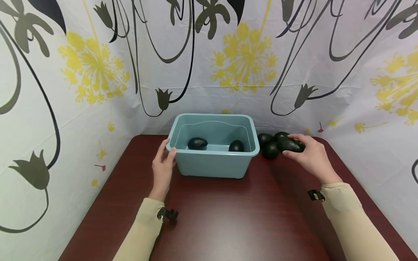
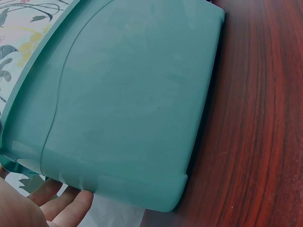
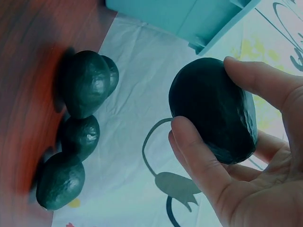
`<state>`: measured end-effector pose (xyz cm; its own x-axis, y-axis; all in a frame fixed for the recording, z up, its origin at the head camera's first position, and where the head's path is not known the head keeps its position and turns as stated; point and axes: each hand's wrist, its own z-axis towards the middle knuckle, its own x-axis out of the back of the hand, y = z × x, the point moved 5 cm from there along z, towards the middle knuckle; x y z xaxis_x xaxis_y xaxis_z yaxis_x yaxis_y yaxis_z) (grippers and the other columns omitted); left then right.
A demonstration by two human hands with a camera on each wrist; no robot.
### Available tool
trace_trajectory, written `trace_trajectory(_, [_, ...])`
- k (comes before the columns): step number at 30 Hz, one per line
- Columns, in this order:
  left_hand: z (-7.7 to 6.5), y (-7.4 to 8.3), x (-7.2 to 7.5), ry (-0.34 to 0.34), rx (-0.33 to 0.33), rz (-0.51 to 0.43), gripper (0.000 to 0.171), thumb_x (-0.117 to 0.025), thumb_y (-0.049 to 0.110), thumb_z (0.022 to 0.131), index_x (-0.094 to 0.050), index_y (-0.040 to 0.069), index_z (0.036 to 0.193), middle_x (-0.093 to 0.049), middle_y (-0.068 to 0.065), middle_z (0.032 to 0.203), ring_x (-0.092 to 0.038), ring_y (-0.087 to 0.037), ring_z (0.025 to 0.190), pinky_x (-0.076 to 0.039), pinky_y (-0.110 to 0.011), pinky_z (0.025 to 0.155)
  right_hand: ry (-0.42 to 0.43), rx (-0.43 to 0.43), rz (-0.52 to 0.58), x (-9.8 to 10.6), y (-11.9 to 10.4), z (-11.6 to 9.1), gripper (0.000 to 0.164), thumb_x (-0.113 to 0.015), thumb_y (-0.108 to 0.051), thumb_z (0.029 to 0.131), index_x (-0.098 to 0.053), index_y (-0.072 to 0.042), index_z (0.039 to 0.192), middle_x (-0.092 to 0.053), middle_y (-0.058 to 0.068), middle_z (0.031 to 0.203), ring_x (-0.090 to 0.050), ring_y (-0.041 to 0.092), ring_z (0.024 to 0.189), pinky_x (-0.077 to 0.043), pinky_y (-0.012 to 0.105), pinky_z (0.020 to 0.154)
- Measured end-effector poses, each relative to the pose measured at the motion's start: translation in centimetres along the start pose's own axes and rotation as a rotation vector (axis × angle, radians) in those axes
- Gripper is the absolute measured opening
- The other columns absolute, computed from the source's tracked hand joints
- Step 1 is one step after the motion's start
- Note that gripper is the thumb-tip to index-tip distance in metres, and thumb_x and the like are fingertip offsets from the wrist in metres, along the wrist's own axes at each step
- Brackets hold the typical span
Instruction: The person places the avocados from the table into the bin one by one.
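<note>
A light blue plastic bin point(image 1: 212, 165) stands at the back of the table. My left hand point(image 1: 162, 168) grips its front left corner by the rim, thumb on the front and fingers along the side; the left wrist view shows those fingers point(image 2: 71, 205) against the bin wall. Two dark avocados, one at left point(image 1: 197, 143) and one at right point(image 1: 236, 146), lie inside the bin. To its right, my right hand point(image 1: 311, 156) holds an avocado point(image 3: 213, 111) between thumb and fingers, raised off the table. Several more avocados point(image 3: 85, 85) lie on the table beneath and beside it.
The dark red wooden table point(image 1: 235, 217) ends at a patterned cloth point(image 1: 202, 72) hanging behind and along both sides. The bin's back edge is close to the cloth. The loose avocados sit near the table's back right corner, beside the bin.
</note>
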<state>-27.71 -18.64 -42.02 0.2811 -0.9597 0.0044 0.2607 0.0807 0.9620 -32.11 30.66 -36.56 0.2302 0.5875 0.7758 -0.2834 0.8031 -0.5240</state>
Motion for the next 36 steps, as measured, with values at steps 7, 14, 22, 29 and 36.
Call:
trace_trajectory(7, [0.6, -1.3, 0.1, 0.006, -0.014, -0.011, 0.056, -0.065, 0.041, 0.098, -0.047, 0.032, 0.151, -0.052, -0.011, 0.144, -0.056, -0.027, 0.123, -0.047, -0.053, 0.098, 0.009, 0.008, 0.010, 0.4, -1.1, 0.2, 0.065, -0.081, -0.050, 0.082, -0.059, -0.022, 0.137, -0.060, 0.012, 0.128, -0.052, 0.035, 0.115, -0.042, 0.055, 0.089])
trace_trajectory(14, [1.1, -2.5, 0.2, 0.023, -0.031, -0.009, 0.054, -0.066, 0.049, 0.095, -0.050, 0.042, 0.146, -0.054, -0.003, 0.140, -0.058, -0.023, 0.120, -0.048, -0.054, 0.097, 0.046, 0.037, 0.017, 0.8, -2.6, 0.4, 0.062, -0.082, -0.048, 0.082, -0.061, -0.025, 0.136, -0.060, 0.008, 0.124, -0.055, 0.029, 0.108, -0.042, 0.049, 0.084])
trace_trajectory(22, [1.1, -2.6, 0.3, 0.033, -0.031, -0.013, 0.054, -0.068, 0.051, 0.094, -0.052, 0.041, 0.145, -0.056, 0.000, 0.138, -0.059, -0.021, 0.118, -0.051, -0.052, 0.095, 0.047, 0.062, 0.035, 1.0, -4.0, 0.3, 0.061, -0.082, -0.046, 0.083, -0.061, -0.024, 0.136, -0.058, 0.008, 0.129, -0.054, 0.030, 0.111, -0.042, 0.050, 0.086])
trace_trajectory(29, [0.7, -1.8, 0.2, 0.015, -0.010, -0.014, 0.053, -0.066, 0.042, 0.097, -0.050, 0.037, 0.147, -0.055, -0.005, 0.140, -0.058, -0.024, 0.120, -0.049, -0.052, 0.097, 0.057, 0.077, 0.059, 1.1, -4.6, 0.3, 0.061, -0.083, -0.045, 0.082, -0.061, -0.026, 0.136, -0.059, 0.006, 0.128, -0.054, 0.028, 0.111, -0.042, 0.049, 0.085])
trace_trajectory(36, [-0.2, 0.4, 0.1, 0.002, -0.005, -0.008, 0.054, -0.065, 0.032, 0.100, -0.048, 0.026, 0.151, -0.053, -0.014, 0.143, -0.057, -0.028, 0.120, -0.050, -0.051, 0.097, 0.067, 0.076, 0.093, 1.2, -5.1, 0.6, 0.062, -0.083, -0.049, 0.081, -0.061, -0.032, 0.136, -0.061, 0.001, 0.130, -0.054, 0.024, 0.113, -0.042, 0.047, 0.085])
